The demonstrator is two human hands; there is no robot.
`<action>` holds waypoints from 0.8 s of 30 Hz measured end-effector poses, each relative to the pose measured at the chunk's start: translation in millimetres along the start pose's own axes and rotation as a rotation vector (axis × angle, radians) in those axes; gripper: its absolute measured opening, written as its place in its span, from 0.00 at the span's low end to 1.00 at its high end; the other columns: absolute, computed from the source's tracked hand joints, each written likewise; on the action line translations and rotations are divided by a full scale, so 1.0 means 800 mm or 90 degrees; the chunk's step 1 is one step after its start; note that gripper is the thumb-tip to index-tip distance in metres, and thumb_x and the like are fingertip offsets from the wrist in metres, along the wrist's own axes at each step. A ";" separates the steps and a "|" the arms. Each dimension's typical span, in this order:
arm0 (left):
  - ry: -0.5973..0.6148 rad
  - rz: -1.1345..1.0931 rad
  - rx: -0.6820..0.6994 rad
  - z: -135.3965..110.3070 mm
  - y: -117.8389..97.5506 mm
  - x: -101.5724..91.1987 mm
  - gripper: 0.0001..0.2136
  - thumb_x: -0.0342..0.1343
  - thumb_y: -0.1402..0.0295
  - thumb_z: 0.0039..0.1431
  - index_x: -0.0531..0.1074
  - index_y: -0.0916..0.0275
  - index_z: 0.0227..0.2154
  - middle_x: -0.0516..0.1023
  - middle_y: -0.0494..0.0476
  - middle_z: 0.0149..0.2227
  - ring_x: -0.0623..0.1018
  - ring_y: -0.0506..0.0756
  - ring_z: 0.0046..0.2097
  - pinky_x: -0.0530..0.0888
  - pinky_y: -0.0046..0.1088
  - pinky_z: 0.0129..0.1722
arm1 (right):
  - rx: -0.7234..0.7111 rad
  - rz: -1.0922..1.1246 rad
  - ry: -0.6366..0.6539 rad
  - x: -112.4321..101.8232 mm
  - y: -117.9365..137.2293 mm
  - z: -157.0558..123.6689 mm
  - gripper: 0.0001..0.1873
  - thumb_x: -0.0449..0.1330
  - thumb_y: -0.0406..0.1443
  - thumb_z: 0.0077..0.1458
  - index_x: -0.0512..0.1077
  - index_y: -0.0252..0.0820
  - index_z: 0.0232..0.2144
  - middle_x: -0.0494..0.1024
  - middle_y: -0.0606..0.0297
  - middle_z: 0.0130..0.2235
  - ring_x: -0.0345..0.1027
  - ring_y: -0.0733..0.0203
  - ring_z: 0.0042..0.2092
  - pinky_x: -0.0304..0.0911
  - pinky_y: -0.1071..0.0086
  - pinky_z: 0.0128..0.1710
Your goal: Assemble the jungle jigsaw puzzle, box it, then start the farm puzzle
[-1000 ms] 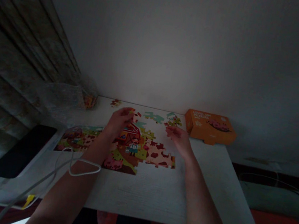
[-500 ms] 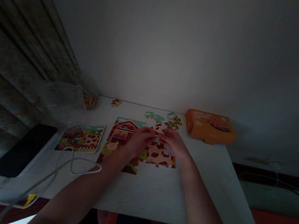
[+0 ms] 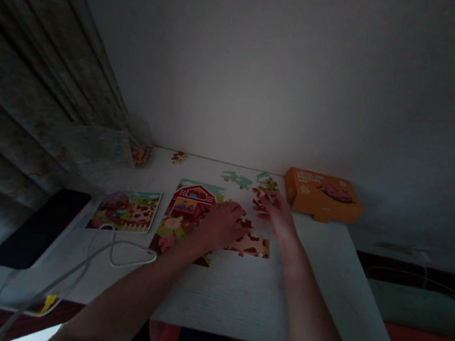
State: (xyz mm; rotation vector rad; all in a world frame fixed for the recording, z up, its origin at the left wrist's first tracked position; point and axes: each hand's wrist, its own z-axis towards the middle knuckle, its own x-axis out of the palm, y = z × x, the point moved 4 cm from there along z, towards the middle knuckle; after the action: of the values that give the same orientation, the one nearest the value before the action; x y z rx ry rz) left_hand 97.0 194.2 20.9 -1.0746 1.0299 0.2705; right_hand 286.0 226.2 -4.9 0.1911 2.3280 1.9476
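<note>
A partly joined farm jigsaw puzzle (image 3: 177, 226) lies on the table, with a red barn on its left part. Brown-spotted cow pieces (image 3: 252, 245) make up its lower right. My left hand (image 3: 224, 225) rests over the middle of the puzzle, fingers stretched out and covering some of it. Farther right and back, my right hand (image 3: 279, 211) pinches a brown-and-cream puzzle piece (image 3: 257, 203), raised near the loose pieces; its exact outline is blurred.
Loose green pieces (image 3: 237, 179) lie toward the wall, and a small brown piece (image 3: 178, 157) lies farther left. An orange puzzle box (image 3: 323, 197) stands at back right. To the left are a picture card (image 3: 127, 211), a white cable (image 3: 110, 244) and a black phone (image 3: 41, 228).
My hands have parted. The right one has moved right with the puzzle piece, while the left has come down onto the puzzle with its fingers loosened.
</note>
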 end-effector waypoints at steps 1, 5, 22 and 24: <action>0.031 0.019 0.020 -0.004 -0.004 0.009 0.20 0.62 0.56 0.63 0.75 0.57 0.54 0.73 0.66 0.62 0.70 0.68 0.64 0.62 0.51 0.66 | 0.000 -0.005 -0.002 -0.003 0.000 0.001 0.24 0.69 0.51 0.48 0.74 0.48 0.43 0.83 0.59 0.41 0.79 0.53 0.36 0.72 0.64 0.30; 0.096 0.047 0.040 -0.013 -0.004 0.038 0.33 0.62 0.44 0.58 0.68 0.52 0.64 0.62 0.66 0.71 0.59 0.71 0.72 0.48 0.59 0.71 | 0.001 -0.013 -0.009 -0.020 0.002 0.007 0.21 0.69 0.47 0.45 0.75 0.47 0.41 0.83 0.60 0.40 0.79 0.52 0.37 0.73 0.62 0.34; 0.080 0.006 0.096 -0.005 -0.007 0.011 0.16 0.67 0.59 0.60 0.80 0.53 0.50 0.77 0.63 0.58 0.73 0.68 0.61 0.57 0.55 0.68 | 0.045 -0.270 0.228 -0.035 0.009 -0.009 0.17 0.73 0.44 0.40 0.81 0.41 0.32 0.81 0.64 0.27 0.73 0.58 0.30 0.63 0.66 0.30; 0.080 0.009 0.102 -0.004 -0.008 0.010 0.16 0.67 0.59 0.59 0.80 0.54 0.49 0.78 0.65 0.58 0.73 0.69 0.60 0.60 0.55 0.66 | 0.039 -0.297 0.218 -0.035 0.007 -0.009 0.16 0.72 0.43 0.41 0.81 0.40 0.31 0.81 0.63 0.26 0.72 0.58 0.29 0.62 0.66 0.30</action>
State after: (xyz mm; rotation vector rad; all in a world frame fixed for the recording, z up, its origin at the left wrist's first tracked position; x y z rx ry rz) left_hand 103.4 185.8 18.3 -0.9481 1.1512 0.1300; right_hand 312.8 215.6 1.5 -0.6713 2.3387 1.7772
